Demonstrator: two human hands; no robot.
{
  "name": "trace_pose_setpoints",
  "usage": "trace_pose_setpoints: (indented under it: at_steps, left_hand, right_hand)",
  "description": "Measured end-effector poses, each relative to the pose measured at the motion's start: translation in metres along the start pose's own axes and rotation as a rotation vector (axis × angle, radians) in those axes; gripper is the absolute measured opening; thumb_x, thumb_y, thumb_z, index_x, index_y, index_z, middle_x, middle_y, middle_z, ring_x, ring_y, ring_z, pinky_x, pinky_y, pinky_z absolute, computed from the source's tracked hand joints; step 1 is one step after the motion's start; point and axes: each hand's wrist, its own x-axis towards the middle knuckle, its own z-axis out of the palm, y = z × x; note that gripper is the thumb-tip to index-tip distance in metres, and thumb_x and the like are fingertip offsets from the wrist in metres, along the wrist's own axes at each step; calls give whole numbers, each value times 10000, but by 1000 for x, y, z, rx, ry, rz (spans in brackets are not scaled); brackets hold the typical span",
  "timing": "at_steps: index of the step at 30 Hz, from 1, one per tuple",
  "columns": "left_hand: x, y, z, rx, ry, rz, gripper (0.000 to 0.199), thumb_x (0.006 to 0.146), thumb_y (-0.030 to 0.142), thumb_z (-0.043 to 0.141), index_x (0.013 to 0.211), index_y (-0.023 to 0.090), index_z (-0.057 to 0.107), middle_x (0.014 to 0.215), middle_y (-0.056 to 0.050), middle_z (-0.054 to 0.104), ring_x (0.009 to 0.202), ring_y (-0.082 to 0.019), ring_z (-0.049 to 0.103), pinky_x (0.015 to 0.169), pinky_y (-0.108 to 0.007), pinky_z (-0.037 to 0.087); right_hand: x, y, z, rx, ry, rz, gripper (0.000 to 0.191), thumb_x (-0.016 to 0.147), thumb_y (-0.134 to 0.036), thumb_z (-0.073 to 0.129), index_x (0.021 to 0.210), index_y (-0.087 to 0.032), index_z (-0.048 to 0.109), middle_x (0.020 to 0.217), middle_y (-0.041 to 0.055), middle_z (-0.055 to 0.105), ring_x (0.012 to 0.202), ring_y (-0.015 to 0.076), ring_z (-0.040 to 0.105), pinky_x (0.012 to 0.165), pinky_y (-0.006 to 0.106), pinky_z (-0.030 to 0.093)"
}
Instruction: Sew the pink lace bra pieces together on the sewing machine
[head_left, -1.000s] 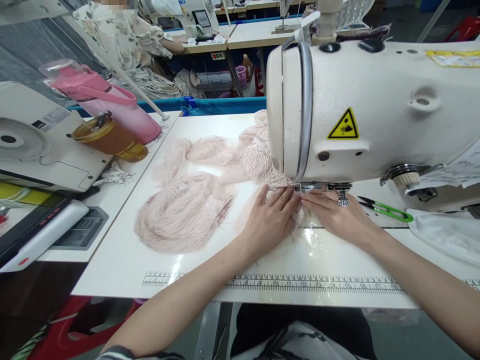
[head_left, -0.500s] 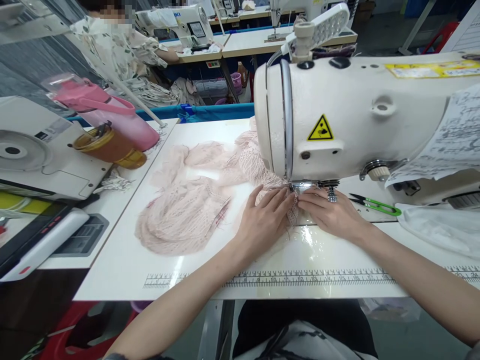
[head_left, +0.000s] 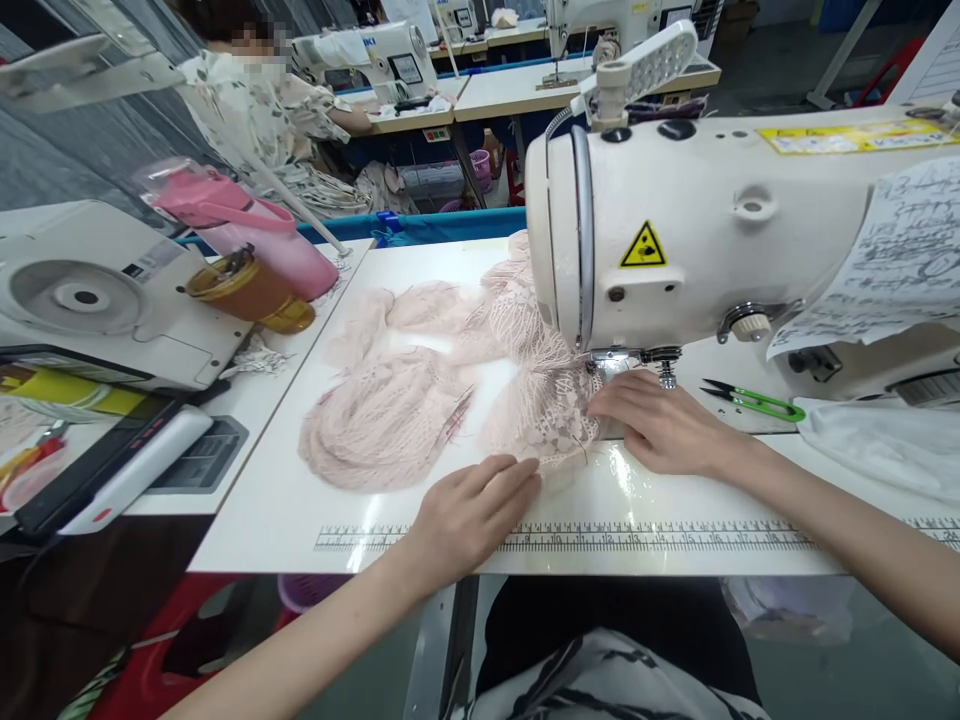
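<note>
Pale pink lace fabric (head_left: pixel 551 405) runs under the presser foot (head_left: pixel 611 360) of a white sewing machine (head_left: pixel 697 220). My right hand (head_left: pixel 664 420) is just right of the foot, its fingers together on the lace edge and its thumb tucked under. Nearer the table's front, my left hand (head_left: pixel 476 510) has its fingers curled together at the lace's near left edge. Its thumb is hidden beneath. More of the same lace lies in a looped heap (head_left: pixel 386 420) to the left, with a few dark red threads on it.
Green-handled thread snips (head_left: pixel 754 400) and white cloth (head_left: pixel 885 445) lie right of my right hand. A printed ruler (head_left: pixel 637 537) runs along the table's front. At left are a pink bottle (head_left: pixel 240 225), a brown cup (head_left: pixel 251 290) and another machine (head_left: pixel 112 290). A person (head_left: pixel 255 110) sits beyond.
My left hand has come away from the presser foot, toward me and leftward, uncovering the lace there. My right hand stays beside the foot. The whole view has shifted slightly.
</note>
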Motion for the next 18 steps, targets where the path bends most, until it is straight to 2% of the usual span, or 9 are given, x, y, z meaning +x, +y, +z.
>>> trace_pose_setpoints:
  at_steps: [3, 4, 6, 8, 10, 11, 13, 15, 18]
  left_hand:
    - [19, -2, -11, -240, -18, -338, 129, 973, 141, 428, 1008, 157, 551, 949, -49, 703, 750, -113, 672, 595, -189, 502]
    - [27, -5, -15, -271, -44, -417, 144, 994, 181, 393, 1000, 163, 536, 874, -24, 696, 638, -91, 643, 531, -177, 465]
    - [42, -14, -22, -243, -91, -484, 203, 1020, 246, 334, 962, 169, 512, 708, 26, 650, 467, -76, 542, 450, -184, 376]
    - [56, -24, -23, -204, -148, -432, 225, 1017, 321, 349, 954, 169, 502, 681, 23, 634, 490, -98, 547, 471, -200, 364]
    - [67, -33, -16, -191, -235, -292, 238, 966, 384, 469, 1033, 161, 515, 750, -13, 650, 621, -144, 605, 530, -224, 398]
    - [71, -36, -10, -178, -287, -217, 255, 925, 365, 540, 1069, 155, 524, 773, -24, 651, 670, -163, 613, 558, -238, 410]
    - [77, -39, 5, -107, -359, -95, 203, 854, 201, 585, 1050, 151, 567, 733, -12, 634, 647, -166, 586, 577, -260, 402]
    - [78, -39, 21, -22, -357, -27, 203, 784, 23, 506, 899, 155, 608, 631, 16, 591, 556, -141, 527, 569, -268, 373]
    - [76, -37, 35, 56, -259, 29, 271, 732, -57, 426, 711, 162, 584, 541, 30, 534, 493, -122, 457, 538, -272, 325]
  right_hand:
    - [4, -5, -4, -49, -66, -15, 476, 718, -104, 491, 1190, -124, 552, 1145, 104, 640, 1048, 242, 580, 772, 371, 474]
    - [6, -7, -4, -75, -67, 1, 428, 746, -136, 503, 1170, -118, 563, 1123, 109, 645, 1005, 238, 593, 720, 350, 470]
    - [10, -9, -3, -123, -22, 37, 287, 824, -161, 484, 1083, -127, 603, 1031, 95, 668, 899, 211, 614, 601, 297, 430]
    - [12, -7, 0, -130, 53, 48, 217, 884, -149, 446, 997, -146, 632, 933, 67, 679, 822, 181, 619, 572, 276, 411]
    - [12, -3, 5, -80, 116, 6, 205, 914, -148, 442, 960, -164, 642, 898, 47, 685, 819, 165, 624, 665, 293, 455]
    - [11, 0, 7, -44, 140, -18, 190, 920, -158, 456, 950, -173, 643, 901, 40, 688, 834, 161, 627, 732, 312, 470]
    - [8, 6, 12, 17, 184, -52, 163, 928, -176, 478, 936, -191, 640, 925, 29, 693, 868, 158, 626, 813, 339, 473]
    - [4, 10, 15, 47, 223, -53, 143, 927, -187, 494, 929, -205, 636, 928, 20, 691, 903, 164, 621, 802, 339, 469]
    - [0, 11, 15, 13, 211, 0, 137, 910, -195, 498, 982, -199, 615, 957, 37, 683, 936, 190, 622, 729, 328, 452]
